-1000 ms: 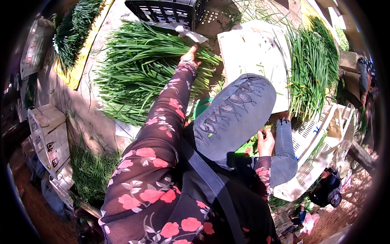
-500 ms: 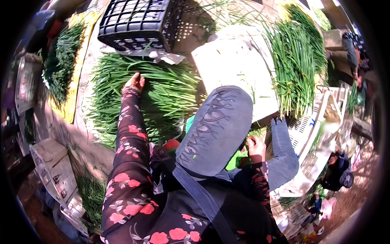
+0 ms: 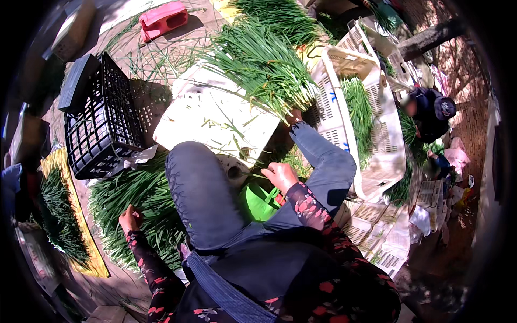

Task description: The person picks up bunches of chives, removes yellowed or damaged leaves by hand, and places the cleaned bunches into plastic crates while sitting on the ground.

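Note:
My left hand (image 3: 131, 219) is over the left part of a big pile of long green chives (image 3: 156, 199) beside my left knee. Its fingers are loosely bent and a little apart, with nothing plainly held. Above my lap, my right hand (image 3: 283, 176) is pinched closed on a thin green chive stalk that sticks out to its left. Below that hand, between my legs, is a bright green plastic container (image 3: 258, 203). A white board (image 3: 210, 110) with loose chive scraps lies ahead of my knees.
Left of the board stands a black plastic crate (image 3: 102, 116). Cut chives (image 3: 264, 64) lie bunched beyond my right foot, by a white slatted crate (image 3: 385, 137) holding more. A red plastic container (image 3: 163, 21) sits far ahead. Another person (image 3: 431, 116) is at the right.
The view has swung right. My left hand has drawn back over the chive pile. My right hand has risen from beside the green container and now shows a thin stalk in its fingers.

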The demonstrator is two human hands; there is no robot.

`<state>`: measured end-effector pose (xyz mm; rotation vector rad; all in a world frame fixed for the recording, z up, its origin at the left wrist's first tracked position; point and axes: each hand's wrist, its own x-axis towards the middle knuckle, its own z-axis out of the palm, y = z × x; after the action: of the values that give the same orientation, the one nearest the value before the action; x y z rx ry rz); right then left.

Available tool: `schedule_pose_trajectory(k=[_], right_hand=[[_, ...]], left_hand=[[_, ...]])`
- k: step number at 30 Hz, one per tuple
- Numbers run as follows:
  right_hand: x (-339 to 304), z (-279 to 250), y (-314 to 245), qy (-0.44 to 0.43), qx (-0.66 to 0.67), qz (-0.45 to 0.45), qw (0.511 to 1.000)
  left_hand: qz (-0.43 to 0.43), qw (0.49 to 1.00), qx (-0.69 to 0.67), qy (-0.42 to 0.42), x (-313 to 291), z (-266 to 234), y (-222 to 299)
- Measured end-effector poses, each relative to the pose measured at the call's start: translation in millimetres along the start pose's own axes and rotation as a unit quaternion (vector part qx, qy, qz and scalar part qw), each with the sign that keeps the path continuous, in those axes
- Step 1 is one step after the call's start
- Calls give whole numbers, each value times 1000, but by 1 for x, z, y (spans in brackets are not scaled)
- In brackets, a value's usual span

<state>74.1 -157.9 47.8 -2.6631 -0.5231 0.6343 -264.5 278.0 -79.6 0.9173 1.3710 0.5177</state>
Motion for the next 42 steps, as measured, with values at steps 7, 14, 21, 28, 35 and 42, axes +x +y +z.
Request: schedule_pose_trajectory(k=[7,14,21,28,35,42], right_hand=[[130,-119,93,288,233,-11,929],[211,-152,62,113,47,153,981],[220,-128,25,158,-73,213,961],[257,-180,43,1,-64,144,987],[253,-230,28,86,-57,-13,995],[168,-190,-21,186,-59,-51,979]], left_hand=[[240,961,55,-129,-111,134,143],[188,919,85,-337,-199,290,140],[-37,858,129,-495,-224,317,47],[-147,857,158,-469,-222,311,8],[-131,865,172,-453,-222,326,11],[-131,882,133,-432,-226,312,-1]])
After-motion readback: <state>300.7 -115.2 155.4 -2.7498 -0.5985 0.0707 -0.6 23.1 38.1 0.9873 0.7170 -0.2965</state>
